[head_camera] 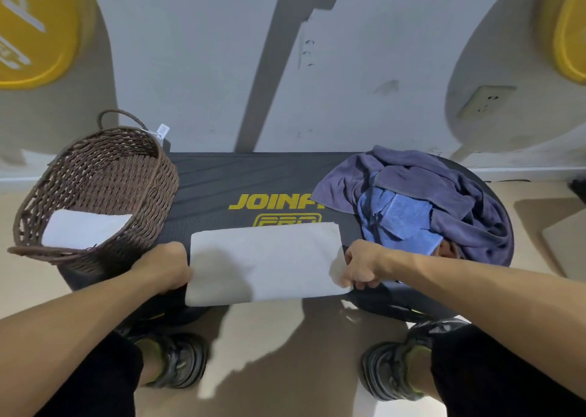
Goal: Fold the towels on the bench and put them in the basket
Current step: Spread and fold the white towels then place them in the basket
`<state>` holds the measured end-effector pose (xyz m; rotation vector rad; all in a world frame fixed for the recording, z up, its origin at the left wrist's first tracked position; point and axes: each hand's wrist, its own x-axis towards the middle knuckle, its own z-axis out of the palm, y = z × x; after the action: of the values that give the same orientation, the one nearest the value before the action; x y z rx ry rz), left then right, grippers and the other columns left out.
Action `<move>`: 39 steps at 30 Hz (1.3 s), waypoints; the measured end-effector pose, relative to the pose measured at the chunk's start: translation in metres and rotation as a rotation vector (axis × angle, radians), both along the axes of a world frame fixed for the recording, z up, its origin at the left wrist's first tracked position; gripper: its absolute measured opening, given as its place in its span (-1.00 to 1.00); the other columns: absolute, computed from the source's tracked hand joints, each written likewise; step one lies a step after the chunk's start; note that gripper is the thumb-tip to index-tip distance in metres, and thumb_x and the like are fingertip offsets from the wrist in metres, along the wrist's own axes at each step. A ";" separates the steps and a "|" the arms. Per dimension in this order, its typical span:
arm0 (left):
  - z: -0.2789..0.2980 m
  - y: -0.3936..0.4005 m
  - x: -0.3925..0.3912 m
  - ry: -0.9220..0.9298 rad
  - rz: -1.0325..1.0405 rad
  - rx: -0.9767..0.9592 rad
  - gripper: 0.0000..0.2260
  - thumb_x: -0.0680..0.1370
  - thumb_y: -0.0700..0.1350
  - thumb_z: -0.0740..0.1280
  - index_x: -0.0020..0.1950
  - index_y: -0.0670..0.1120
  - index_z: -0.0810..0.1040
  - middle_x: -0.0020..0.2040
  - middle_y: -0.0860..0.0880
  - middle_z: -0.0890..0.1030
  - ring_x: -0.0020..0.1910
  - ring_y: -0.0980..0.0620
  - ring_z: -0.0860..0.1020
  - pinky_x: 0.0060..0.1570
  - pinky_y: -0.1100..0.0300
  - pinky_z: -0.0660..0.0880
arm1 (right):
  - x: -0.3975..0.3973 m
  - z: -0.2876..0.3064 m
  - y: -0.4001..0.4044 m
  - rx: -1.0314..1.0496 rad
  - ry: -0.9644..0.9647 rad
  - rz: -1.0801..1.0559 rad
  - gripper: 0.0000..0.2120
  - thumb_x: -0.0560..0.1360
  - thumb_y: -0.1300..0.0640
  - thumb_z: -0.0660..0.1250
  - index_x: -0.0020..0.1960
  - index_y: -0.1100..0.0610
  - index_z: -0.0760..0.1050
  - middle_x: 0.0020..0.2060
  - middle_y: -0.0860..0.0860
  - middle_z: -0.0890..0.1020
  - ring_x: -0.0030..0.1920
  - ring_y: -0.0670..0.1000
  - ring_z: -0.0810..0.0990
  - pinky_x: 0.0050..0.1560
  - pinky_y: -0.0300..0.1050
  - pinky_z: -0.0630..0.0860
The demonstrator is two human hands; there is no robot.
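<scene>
A white towel (266,263) lies folded into a rectangle on the near edge of the black bench (209,191). My left hand (165,266) grips its left end and my right hand (361,266) pinches its right end. A brown wicker basket (152,175) stands on the bench's left end, with a folded white towel (84,231) inside. On the right end sits a crumpled heap: a purple towel (450,188) draped over a blue towel (399,217).
The bench stands against a grey wall with a socket (485,99). Yellow round pads (35,30) hang at the upper left and upper right. My two feet in dark sandals (180,359) stand on the beige floor before the bench.
</scene>
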<state>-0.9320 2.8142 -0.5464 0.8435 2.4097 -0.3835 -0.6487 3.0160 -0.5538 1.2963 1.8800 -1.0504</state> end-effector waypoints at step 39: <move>0.005 0.110 0.079 -0.681 -0.247 0.412 -0.73 0.48 0.09 0.42 0.10 0.00 0.54 -0.01 -0.02 0.60 -0.04 -0.01 0.61 -0.09 0.20 0.50 | -0.001 0.011 -0.039 -0.108 0.403 -0.645 -0.58 0.30 0.18 0.63 0.06 0.18 0.52 -0.09 0.12 0.70 -0.14 0.17 0.71 -0.08 0.20 0.67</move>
<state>-0.8529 2.9244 -0.5411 1.2187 1.7641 0.2933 -0.6502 2.9770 -0.5424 1.7818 1.6620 -1.8298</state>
